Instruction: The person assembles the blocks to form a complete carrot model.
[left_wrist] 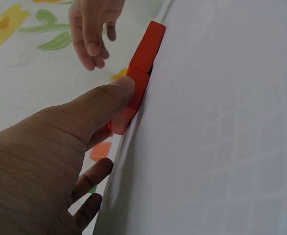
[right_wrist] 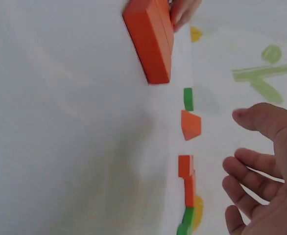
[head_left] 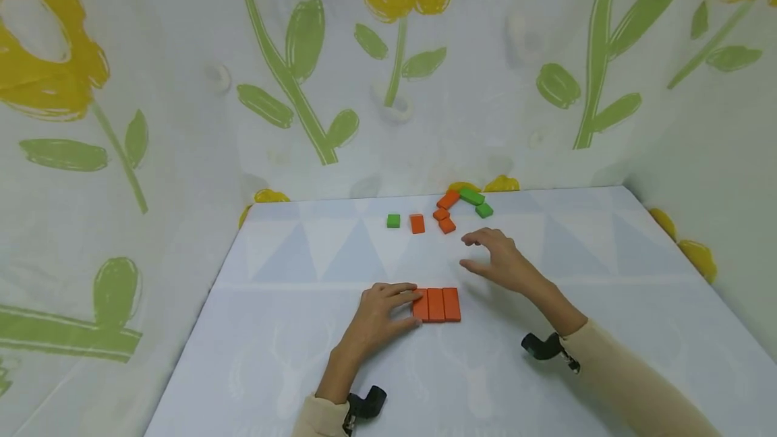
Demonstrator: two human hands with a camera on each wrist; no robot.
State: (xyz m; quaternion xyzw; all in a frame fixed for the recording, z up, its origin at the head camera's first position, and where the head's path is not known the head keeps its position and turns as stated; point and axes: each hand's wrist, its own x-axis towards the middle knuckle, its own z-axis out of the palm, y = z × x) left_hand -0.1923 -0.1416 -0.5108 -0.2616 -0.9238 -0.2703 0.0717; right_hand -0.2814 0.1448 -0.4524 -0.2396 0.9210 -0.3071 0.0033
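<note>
Three orange rectangular blocks (head_left: pixel 436 305) lie side by side on the white table, their long sides touching. My left hand (head_left: pixel 379 315) holds the leftmost block, its thumb at the near end and its fingers at the far end. In the left wrist view the thumb of the left hand (left_wrist: pixel 60 122) presses against the orange blocks (left_wrist: pixel 144 54). To the right and farther back, my right hand (head_left: pixel 500 261) hovers over the table with nothing in it. The right wrist view shows that right hand (right_wrist: pixel 261 171) with thumb and fingers apart.
Farther back sit a small green block (head_left: pixel 393 221) and an orange block (head_left: pixel 417 224). To their right is a loose cluster of orange blocks (head_left: pixel 448 200) and green blocks (head_left: pixel 471 195) near the table's far edge. Flower-printed fabric (head_left: pixel 455 120) surrounds the table.
</note>
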